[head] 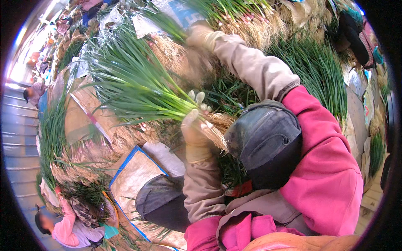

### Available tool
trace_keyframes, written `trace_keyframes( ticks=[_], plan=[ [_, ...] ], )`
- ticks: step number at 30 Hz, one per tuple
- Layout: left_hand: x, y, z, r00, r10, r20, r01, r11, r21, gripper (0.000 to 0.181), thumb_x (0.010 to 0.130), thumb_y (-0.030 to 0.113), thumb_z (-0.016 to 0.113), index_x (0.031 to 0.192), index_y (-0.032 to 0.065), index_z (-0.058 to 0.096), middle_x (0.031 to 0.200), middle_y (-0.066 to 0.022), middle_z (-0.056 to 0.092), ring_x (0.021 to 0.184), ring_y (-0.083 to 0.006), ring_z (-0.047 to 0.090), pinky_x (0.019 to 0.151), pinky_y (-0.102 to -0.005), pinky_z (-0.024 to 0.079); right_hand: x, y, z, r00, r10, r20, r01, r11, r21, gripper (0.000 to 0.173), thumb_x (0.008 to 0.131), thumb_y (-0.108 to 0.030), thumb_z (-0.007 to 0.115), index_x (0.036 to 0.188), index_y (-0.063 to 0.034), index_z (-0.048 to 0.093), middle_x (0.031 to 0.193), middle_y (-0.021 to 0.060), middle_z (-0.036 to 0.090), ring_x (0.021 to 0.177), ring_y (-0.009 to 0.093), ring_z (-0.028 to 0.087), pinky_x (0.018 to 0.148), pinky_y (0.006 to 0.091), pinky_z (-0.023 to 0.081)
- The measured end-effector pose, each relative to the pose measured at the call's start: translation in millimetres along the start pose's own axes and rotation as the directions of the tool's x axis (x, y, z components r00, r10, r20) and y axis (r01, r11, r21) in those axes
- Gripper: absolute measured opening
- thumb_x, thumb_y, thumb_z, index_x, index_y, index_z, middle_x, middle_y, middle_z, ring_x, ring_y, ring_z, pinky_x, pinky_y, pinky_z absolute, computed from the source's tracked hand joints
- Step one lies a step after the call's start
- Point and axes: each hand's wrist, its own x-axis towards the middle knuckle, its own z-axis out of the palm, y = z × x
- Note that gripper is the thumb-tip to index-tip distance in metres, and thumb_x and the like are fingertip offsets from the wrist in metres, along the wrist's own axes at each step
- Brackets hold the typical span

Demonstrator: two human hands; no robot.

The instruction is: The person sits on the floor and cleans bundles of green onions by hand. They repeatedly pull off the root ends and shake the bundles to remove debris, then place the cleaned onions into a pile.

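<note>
My left hand (194, 125), in a pale glove, grips a bunch of green onions (163, 100) at the white stem bases. The leaves fan to the upper left and the pale roots hang to the right. Higher up, my right hand (199, 36), gloved and blurred, is at a second, smaller clump of green onion leaves (171, 26). Its fingers are hard to make out, and I cannot tell whether it holds the clump. Dark fabric covers my knees (267, 141).
Rooted green onions (251, 22) lie at the top, with more green leaves (314, 69) at the right. A blue-edged sheet (135, 175) and cardboard (78, 116) lie at the left. A person in pink (67, 222) sits at the lower left; other people are farther off.
</note>
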Motion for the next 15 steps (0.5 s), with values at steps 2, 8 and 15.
trace_keyframes(
  ticks=[2, 8, 15],
  plan=[
    [-3.9, 4.5, -6.4, 1.000, -0.005, 0.029, 0.004, 0.998, 0.056, 0.057, 0.075, 0.008, 0.053, 0.128, 0.0005, 0.032, 0.124, -0.0206, 0.043, 0.079, -0.0155, 0.047, 0.075, -0.0290, 0.040, -21.4, -8.9, -23.8, 0.988, -0.039, -0.148, 0.055, 0.993, 0.101, 0.029, 0.084, -0.026, 0.048, 0.104, -0.0052, 0.056, 0.092, 0.0115, 0.063, 0.084, 0.025, 0.060, 0.075, 0.0333, 0.046],
    [0.7, -8.6, 9.0, 0.994, -0.112, -0.001, 0.112, 0.992, 0.065, 0.043, 0.079, 0.012, 0.055, 0.119, 0.0005, 0.042, 0.118, -0.0189, 0.046, 0.081, -0.0185, 0.048, 0.070, -0.0309, 0.045, -74.5, 45.2, -30.0, 0.982, -0.140, -0.127, 0.167, 0.956, 0.240, 0.012, 0.083, -0.019, 0.056, 0.087, -0.0072, 0.057, 0.060, -0.0028, 0.051, 0.051, 0.004, 0.045, 0.045, 0.0204, 0.037],
    [2.4, -17.4, 0.3, 0.990, -0.088, -0.108, 0.108, 0.976, 0.190, 0.025, 0.075, 0.007, 0.057, 0.099, 0.0025, 0.052, 0.100, -0.0186, 0.056, 0.079, -0.0248, 0.056, 0.069, -0.0357, 0.050, -165.9, 45.2, 14.2, 0.988, -0.152, 0.004, 0.093, 0.626, 0.774, 0.020, 0.079, -0.016, 0.060, 0.095, -0.0029, 0.059, 0.067, -0.0003, 0.054, 0.063, 0.006, 0.047, 0.057, 0.0227, 0.041]
  ],
)
